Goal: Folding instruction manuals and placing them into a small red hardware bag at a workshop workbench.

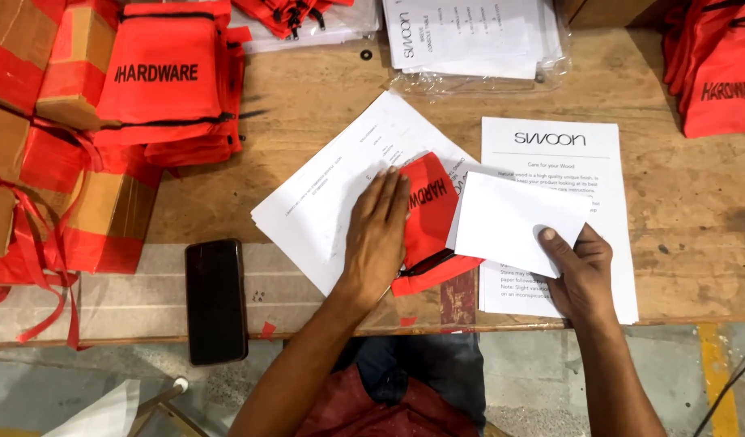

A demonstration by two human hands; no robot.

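Observation:
My left hand [378,236] lies flat, fingers together, on a stack of white printed sheets [324,202] and on the left edge of a small red drawstring bag [431,218] with black lettering. The bag rests on those sheets at the table's middle. My right hand [581,273] pinches the lower right corner of a folded white paper [510,222], thumb on top; the paper's left end overlaps the bag. Under the right hand lies another pile of white printed sheets [579,162].
A black phone [216,299] lies face down near the wooden table's front edge [227,336]. Stacks of red bags [174,81] and taped cardboard boxes [32,121] fill the left. More red bags [717,73] sit far right; bagged papers [470,36] at the back.

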